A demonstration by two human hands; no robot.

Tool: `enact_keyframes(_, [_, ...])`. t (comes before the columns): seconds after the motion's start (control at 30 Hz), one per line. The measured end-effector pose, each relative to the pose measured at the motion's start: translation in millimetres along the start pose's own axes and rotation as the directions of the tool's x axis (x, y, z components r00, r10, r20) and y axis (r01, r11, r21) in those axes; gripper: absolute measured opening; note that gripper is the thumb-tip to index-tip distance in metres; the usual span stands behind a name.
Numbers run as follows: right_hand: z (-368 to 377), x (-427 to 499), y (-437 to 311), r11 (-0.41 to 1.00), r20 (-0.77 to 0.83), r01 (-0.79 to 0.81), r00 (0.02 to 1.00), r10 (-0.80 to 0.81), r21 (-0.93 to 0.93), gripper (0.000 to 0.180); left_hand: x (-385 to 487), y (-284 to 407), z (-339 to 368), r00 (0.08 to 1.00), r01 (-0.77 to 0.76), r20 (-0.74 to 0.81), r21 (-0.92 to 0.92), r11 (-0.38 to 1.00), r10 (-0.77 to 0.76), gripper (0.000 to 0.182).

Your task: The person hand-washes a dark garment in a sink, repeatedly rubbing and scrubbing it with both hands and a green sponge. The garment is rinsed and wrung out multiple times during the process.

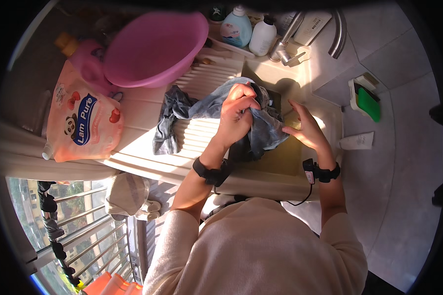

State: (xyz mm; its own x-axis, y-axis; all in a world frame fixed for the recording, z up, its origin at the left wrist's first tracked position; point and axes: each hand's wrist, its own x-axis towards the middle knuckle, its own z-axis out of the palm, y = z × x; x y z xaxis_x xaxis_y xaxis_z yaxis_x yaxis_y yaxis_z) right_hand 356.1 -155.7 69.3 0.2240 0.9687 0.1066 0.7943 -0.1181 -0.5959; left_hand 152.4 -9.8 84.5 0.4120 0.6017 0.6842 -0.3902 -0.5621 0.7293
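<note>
A wet blue-grey garment [210,103] lies partly on the ribbed washboard [197,136] of a laundry sink, and its right part is raised over the basin [291,155]. My left hand [238,114] is closed around a bunched fold of the cloth. To the right, my right hand [306,127] has its fingers spread, thumb beside the edge of the cloth; whether it touches is unclear. Dark cloth hangs below my left hand into the basin, which holds yellowish water. Both wrists wear black straps.
A pink plastic basin [157,48], a pink bottle [86,62] and a laundry detergent pouch [86,118] stand left. Pump bottles [236,29] and a metal faucet [282,51] line the back. A green brush or sponge [368,104] and a white tube [357,141] are at the right wall.
</note>
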Motion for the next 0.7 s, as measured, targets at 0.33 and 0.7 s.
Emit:
enact_keyframes(0.33, [-2, 32, -57, 0.757, 0.023, -0.101, 0.993, 0.113, 0.645, 0.044, 8, 2, 14, 0.966, 0.257, 0.135, -0.377, 0.890, -0.222, 0.039])
enact_keyframes(0.7, [-8, 98, -98, 0.437, 0.044, -0.075, 0.996, 0.080, 0.896, 0.023, -62, -36, -23, 0.784, 0.594, 0.108, 0.158, 0.789, -0.612, 0.032])
